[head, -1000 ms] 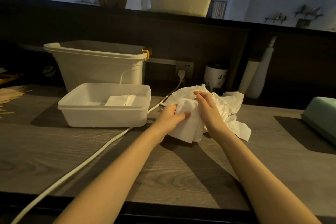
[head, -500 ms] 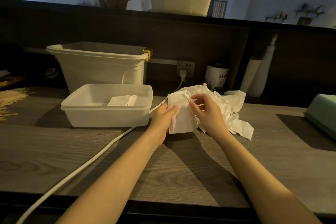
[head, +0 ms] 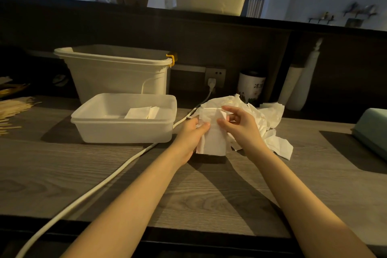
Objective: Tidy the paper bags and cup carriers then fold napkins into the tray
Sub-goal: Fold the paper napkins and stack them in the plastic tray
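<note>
- Right now, the left hand (head: 189, 136) is gripping the left edge of a white, partly folded paper napkin (head: 212, 132), its thumb lying across the front of the sheet and its curled fingers tucked behind, out of sight.
- The right hand (head: 240, 126) is pinching the same napkin on the opposite side: the thumb is pressing on the sheet's front near its middle, while the index finger is hooking over the folded top edge; the remaining fingers are curling loosely, spread apart, touching nothing that I can make out.
- The napkin is hanging between the two thumbs, its lower edge sitting just above the grey wood-grain countertop (head: 125, 174).
- Behind and to the right of the right fingers, a crumpled heap of loose white napkins (head: 270, 115) is lying on the countertop.
- Left of the left fingers, near but apart, a shallow white rectangular plastic tray (head: 123, 130) is standing, with two folded white napkins (head: 142, 112) lying flat inside it.
- Beyond the tray, a tall cream plastic bin with a yellow clip (head: 117, 73) is standing against the dark back wall.
- A white power cable (head: 100, 186) is running from the wall socket, passing just beside the left fingers, toward the near edge.
</note>
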The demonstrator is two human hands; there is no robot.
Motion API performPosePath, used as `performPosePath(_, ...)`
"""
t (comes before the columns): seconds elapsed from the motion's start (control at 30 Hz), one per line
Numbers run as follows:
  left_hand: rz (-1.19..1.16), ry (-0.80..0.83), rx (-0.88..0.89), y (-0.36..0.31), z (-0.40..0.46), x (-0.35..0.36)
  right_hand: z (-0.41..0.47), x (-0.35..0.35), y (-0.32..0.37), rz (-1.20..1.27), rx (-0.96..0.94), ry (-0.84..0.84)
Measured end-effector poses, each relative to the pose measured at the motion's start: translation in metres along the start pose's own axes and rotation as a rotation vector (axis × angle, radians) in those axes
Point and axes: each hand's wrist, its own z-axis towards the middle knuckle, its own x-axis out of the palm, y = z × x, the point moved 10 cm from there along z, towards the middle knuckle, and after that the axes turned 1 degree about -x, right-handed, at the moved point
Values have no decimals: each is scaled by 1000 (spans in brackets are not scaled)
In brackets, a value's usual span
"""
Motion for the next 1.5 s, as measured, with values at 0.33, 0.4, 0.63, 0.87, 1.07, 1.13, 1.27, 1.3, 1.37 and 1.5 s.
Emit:
performPosePath(0.33,-377,-60,-185,20,3,-6,-3,5,-13,389,224,37)
performPosePath(0.4,-396,-126,-216,22,3,-11,-3,1,-16,454,268,21)
performPosePath(0.63,-351,-145,-195,18,2,-11,-4,0,-25,333,295,-10)
performPosePath(0.87,-316,-39,-152,11,-4,2,-6,-1,-22,138,212,-77)
performPosePath(1.07,-271,-31,-128,6,-5,4,-6,-5,-21,144,199,-159)
performPosePath(1.13,-250,-35,-115,4,-6,3,-7,-8,-19,143,182,-181)
performPosePath(1.27,-249,-9,-141,6,-7,8,-7,-10,-22,143,188,-202)
performPosePath(1.3,-245,8,-144,6,-8,10,-7,-10,-23,141,188,-206)
performPosePath(1.37,-174,56,-114,3,-9,14,-7,-10,-24,153,191,-210)
performPosePath(1.5,151,51,-21,-3,-12,11,-7,-8,-26,135,208,-194)
